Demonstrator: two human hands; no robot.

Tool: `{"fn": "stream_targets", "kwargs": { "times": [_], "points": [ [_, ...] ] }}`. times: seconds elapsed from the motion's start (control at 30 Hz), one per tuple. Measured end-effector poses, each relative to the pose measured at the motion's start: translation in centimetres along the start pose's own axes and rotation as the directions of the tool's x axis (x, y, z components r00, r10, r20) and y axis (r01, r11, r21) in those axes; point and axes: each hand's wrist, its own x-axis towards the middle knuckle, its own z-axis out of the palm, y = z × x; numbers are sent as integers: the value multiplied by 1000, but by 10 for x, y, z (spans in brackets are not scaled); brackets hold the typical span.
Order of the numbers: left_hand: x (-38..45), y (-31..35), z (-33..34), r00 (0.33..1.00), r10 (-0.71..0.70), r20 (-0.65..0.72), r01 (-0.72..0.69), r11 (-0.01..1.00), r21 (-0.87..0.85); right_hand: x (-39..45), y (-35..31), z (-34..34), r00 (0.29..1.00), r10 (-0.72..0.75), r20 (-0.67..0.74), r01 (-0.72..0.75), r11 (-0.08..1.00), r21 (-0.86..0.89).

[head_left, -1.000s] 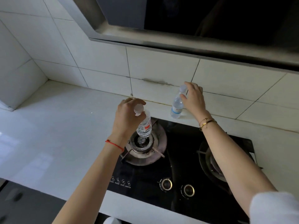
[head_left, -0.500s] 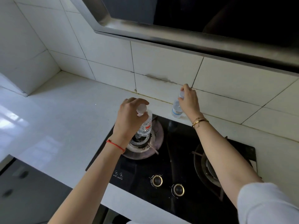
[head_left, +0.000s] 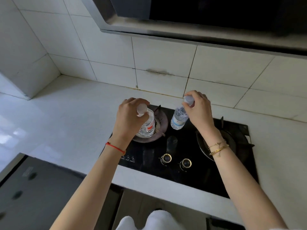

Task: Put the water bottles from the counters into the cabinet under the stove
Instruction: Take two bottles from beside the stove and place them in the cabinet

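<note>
Setting: we recorded a white counter (head_left: 69, 113) beneath a white tiled wall (head_left: 162, 58), with a dark range hood (head_left: 199, 15) overhead.
Stove: we counted one black glass cooktop (head_left: 196, 173) set in the counter, with two burners and two brass-ringed knobs (head_left: 166, 158) near its front edge.
Bottles: we counted two clear water bottles, both lifted above the cooktop.
Left hand: the left hand (head_left: 127, 120) was clenched around the neck of the red-label bottle (head_left: 147, 127), which hung over the left burner (head_left: 159, 123).
Right hand: the right hand (head_left: 199, 110) gripped the blue-label bottle (head_left: 178, 119) at its cap, between the two burners.
Wrists: we noted one red string (head_left: 116, 147) on the left and two gold bracelets (head_left: 217, 147) on the right.
Cabinet: we saw dark fronts (head_left: 41, 193) below the counter edge; we could not tell whether any were open.
</note>
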Motion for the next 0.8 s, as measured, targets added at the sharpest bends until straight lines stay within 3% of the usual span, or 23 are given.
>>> {"fn": "stream_targets", "kwargs": {
  "times": [0.47, 0.8],
  "points": [
    [-201, -26, -81, 981, 97, 168, -84, 993, -87, -267, -124, -35, 985, 171, 26, -171, 985, 9],
    [-314, -39, -116, 949, 36, 313, -7, 996, -92, -385, -167, -35, 958, 257, 127, -260, 966, 4]
  ]
}}
